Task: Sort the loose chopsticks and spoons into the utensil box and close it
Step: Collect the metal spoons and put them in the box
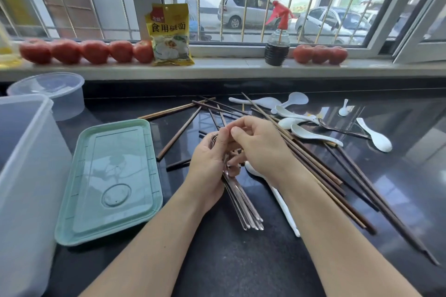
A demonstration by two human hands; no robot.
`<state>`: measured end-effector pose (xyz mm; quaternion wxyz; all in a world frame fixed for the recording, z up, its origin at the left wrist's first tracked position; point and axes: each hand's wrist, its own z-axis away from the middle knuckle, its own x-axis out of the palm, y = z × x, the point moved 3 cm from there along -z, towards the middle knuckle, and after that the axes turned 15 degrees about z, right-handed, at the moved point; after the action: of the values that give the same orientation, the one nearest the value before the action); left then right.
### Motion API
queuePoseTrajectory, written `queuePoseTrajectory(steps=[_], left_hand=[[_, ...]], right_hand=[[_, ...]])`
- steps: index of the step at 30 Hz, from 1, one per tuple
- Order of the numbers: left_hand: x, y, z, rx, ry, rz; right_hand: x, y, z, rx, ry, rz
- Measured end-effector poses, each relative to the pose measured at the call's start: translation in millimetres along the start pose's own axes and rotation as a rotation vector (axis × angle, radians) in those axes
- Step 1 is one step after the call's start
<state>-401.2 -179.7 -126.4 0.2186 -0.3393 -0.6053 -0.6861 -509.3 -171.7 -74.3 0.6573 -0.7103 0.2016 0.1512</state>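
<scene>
Metal spoons gripped by left hand (bundled); right hand pinching them.

Beyond the fingers, a windowsill holds tomatoes, a yellow packet and a spray bottle.

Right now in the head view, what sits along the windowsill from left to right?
Row of five tomatoes → yellow packet → spray bottle with red trigger → three more tomatoes.
</scene>
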Motion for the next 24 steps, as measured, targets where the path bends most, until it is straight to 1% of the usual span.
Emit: queuePoseTrajectory(steps=[4,5,6,7,8,11,12,13,14,15,17,21,24], left_hand=[[-2,3,0,0.047,0.103,0.028],[-3,4,0,0.059,0.118,0.033],[-3,4,0,0.078,0.127,0.031],[-3,5,1,0.105,0.134,0.026],[-3,6,1,0.142,0.142,0.02],[-5,15,0,0.293,0.2,0.0],[-7,20,0,0.338,0.229,0.008],[-10,24,-1,0.372,0.261,0.025],[-13,28,-2,0.394,0.291,0.037],[-15,31,-2,0.409,0.315,0.038],[-18,35,-3,0.429,0.346,0.03],[-17,34,-4,0.408,0.358,0.097],[-18,36,-6,0.369,0.345,0.168]], right_hand=[[-18,5,-5,-0.025,0.252,0.055],[-23,6,-6,-0.021,0.285,0.082],[-27,7,-7,-0.012,0.277,0.11],[-28,9,-9,0.0,0.215,0.134],[-27,10,-9,0.01,0.103,0.149],[-16,12,0,0.032,-0.339,0.175],[-11,11,5,0.026,-0.453,0.225],[-6,11,9,0.008,-0.532,0.299],[-1,12,12,-0.008,-0.592,0.359],[4,12,15,-0.011,-0.65,0.368],[13,13,20,0.016,-0.756,0.262],[17,12,23,0.047,-0.806,0.142],[20,12,25,0.12,-0.845,0.005]])
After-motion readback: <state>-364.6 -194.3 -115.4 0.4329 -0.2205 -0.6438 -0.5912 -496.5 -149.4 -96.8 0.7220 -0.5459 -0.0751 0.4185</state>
